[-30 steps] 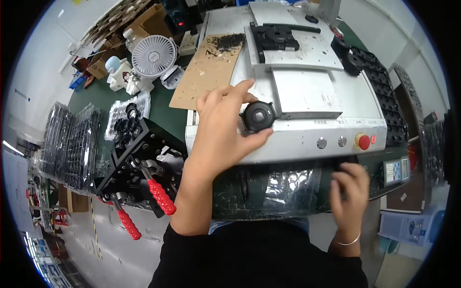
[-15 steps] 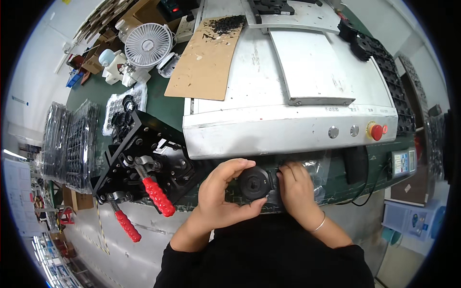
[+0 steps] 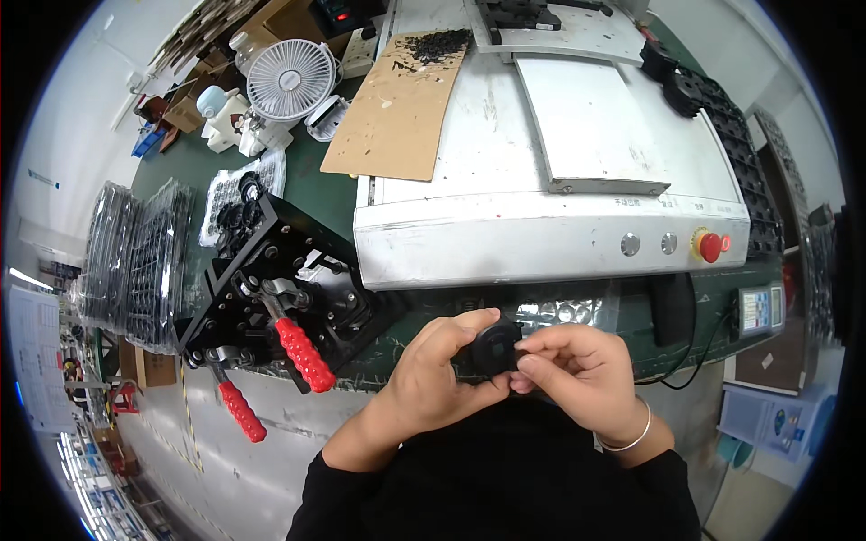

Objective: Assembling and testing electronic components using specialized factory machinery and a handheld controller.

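Note:
My left hand (image 3: 433,370) grips a round black plastic part (image 3: 492,350) by its rim, between thumb and fingers. The disc is tilted, its face partly turned to the right. At its right edge, thumb and fingertips of my right hand (image 3: 577,370) are pinched together and touch or nearly touch the part. Anything small inside that pinch is hidden by the fingers. Just beyond my hands, a clear plastic tray (image 3: 564,311) with round pockets lies on the green bench (image 3: 433,317), against the front of the white machine (image 3: 550,239).
Left of my hands stands a black clamp fixture (image 3: 298,279) with red handles (image 3: 302,354). The machine front carries metal buttons and a red stop button (image 3: 710,246). Cardboard (image 3: 397,117) with black scraps lies on top. Right are a dark handheld device (image 3: 672,311) and a small meter (image 3: 760,308).
My right hand has come up from the plastic tray and now pinches at the round part's edge. The part has tilted in my left hand. The view has shifted slightly.

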Tool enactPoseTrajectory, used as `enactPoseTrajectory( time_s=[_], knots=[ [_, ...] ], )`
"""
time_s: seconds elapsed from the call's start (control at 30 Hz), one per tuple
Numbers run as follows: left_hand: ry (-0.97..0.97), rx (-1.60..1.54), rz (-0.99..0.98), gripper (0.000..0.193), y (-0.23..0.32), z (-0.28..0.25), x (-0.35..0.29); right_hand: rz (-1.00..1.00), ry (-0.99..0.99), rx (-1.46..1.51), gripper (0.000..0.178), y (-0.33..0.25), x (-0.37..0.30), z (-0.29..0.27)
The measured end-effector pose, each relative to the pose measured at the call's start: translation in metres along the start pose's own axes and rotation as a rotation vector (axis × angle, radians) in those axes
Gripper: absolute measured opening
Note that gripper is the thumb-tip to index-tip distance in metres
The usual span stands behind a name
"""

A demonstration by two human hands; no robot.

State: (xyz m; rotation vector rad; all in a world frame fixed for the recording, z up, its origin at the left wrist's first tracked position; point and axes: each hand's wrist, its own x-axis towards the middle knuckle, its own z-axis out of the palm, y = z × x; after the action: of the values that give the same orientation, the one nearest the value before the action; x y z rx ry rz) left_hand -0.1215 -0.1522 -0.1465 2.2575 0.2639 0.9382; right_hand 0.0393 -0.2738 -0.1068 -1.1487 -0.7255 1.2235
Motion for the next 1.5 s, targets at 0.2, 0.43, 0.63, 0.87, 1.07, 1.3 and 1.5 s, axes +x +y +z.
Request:
enactPoseTrajectory(
  time_s=[0.2, 0.43, 0.63, 0.87, 1.07, 1.3, 1.5],
  knots=[
    [0.012, 0.07, 0.035, 0.088, 0.009, 0.0, 0.002, -0.031, -0.008, -0.076, 0.011, -0.002, 0.004, 0.005],
    [0.04, 0.082, 0.067, 0.085, 0.015, 0.001, 0.006, -0.065, 0.015, -0.092, 0.008, -0.001, 0.003, 0.009],
    [-0.004, 0.124, 0.023, 0.081, 0.022, -0.002, 0.007, -0.135, 0.017, -0.18, 0.008, 0.001, 0.004, 0.009],
    [-0.004, 0.145, 0.027, 0.08, 0.022, -0.003, 0.007, -0.186, -0.015, -0.274, 0.008, 0.005, 0.006, 0.007],
    [-0.083, 0.228, 0.133, 0.051, 0.021, -0.005, 0.006, -0.159, 0.022, -0.328, 0.008, 0.011, 0.005, 0.006],
    [-0.108, 0.046, 0.111, 0.073, 0.004, -0.003, 0.009, 0.23, -0.049, -0.102, 0.008, 0.0, 0.013, -0.008],
    [0.016, -0.077, 0.185, 0.075, -0.003, 0.0, 0.009, 0.298, -0.169, 0.21, 0.016, 0.029, 0.018, -0.02]
  ],
)
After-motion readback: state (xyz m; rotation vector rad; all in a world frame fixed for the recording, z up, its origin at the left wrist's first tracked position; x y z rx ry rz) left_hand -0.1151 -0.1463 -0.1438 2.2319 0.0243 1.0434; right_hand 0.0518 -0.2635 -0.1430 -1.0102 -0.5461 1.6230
